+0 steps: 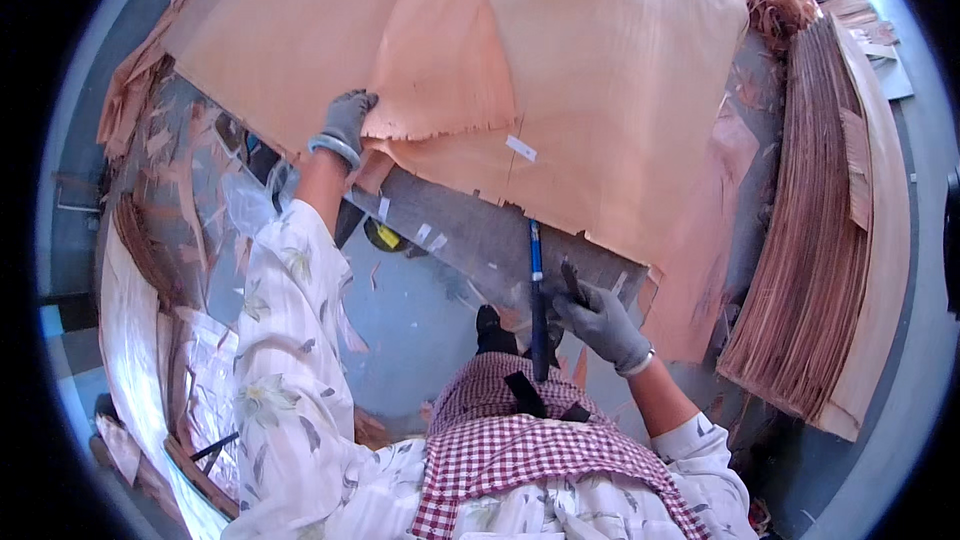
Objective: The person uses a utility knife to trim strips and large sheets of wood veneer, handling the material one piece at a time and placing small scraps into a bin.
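A wide, pale orange wood veneer sheet (620, 120) covers the work table (450, 230). My left hand (348, 122), in a grey glove, pinches the near edge of a narrower veneer piece (445, 70) with a ragged end, lying over the sheet. My right hand (602, 326), also gloved, is closed near the table's front edge. A short dark object (572, 282) pokes up from its fingers; its kind is unclear. Just left of that hand, a tool with a long blue and black handle (537, 285) sticks out from the table edge toward me.
A tall stack of veneer sheets (800, 230) stands at right. Scrap veneer (185, 180) litters the floor at left, near curved veneer strips and clear plastic (210, 360). A tape measure with yellow on it (386, 235) shows below the table edge.
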A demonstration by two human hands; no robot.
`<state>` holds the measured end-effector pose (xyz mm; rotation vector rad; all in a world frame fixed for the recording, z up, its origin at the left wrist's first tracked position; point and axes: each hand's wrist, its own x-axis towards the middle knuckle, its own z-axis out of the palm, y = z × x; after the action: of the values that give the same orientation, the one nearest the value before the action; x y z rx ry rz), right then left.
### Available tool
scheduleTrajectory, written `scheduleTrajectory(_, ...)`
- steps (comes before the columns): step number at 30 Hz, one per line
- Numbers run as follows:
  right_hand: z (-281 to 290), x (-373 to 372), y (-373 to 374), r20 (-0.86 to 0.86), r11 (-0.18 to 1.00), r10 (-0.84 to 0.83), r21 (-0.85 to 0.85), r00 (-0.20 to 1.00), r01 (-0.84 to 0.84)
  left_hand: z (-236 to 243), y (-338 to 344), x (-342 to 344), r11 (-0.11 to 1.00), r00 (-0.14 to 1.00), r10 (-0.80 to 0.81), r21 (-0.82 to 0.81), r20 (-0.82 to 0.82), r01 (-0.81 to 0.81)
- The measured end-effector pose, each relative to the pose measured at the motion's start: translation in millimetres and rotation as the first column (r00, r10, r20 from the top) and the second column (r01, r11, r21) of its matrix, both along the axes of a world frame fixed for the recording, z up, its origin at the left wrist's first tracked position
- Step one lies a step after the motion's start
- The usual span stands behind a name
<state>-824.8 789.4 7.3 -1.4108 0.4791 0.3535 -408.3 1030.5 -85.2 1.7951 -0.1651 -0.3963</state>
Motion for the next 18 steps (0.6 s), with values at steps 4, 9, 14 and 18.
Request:
scheduleTrajectory(4, 16.8, -22.1, -22.7, 0.239, 0.940, 0.160, -0.332, 0.958, -0.074, 7.5, 13.3, -12.4, 0.976, 0.996, 0.043, 0.209, 0.082, -0.060)
scheduleTrajectory(9, 14.7, 40.0, -63.6, 0.195, 0.340, 0.347, -0.938, 0.917, 0.070, 37.1, 29.5, -44.6, 0.876, 0.941, 0.093, 0.422, 0.325, -0.232)
scheduleTrajectory(14, -21.8, 37.1, -61.4, 0.048, 0.128, 0.403, -0.992, 0.914, -0.005, 54.3, 69.1, -145.9, 0.891, 0.777, 0.322, 0.103, 0.541, -0.442)
scheduleTrajectory(18, -18.2, 42.0, -54.1, 0.016, 0.164, 0.437, -0.984, 0.899, -0.062, -25.5, 144.8, -289.7, 0.909, 0.909, 0.381, 0.111, 0.168, -0.401)
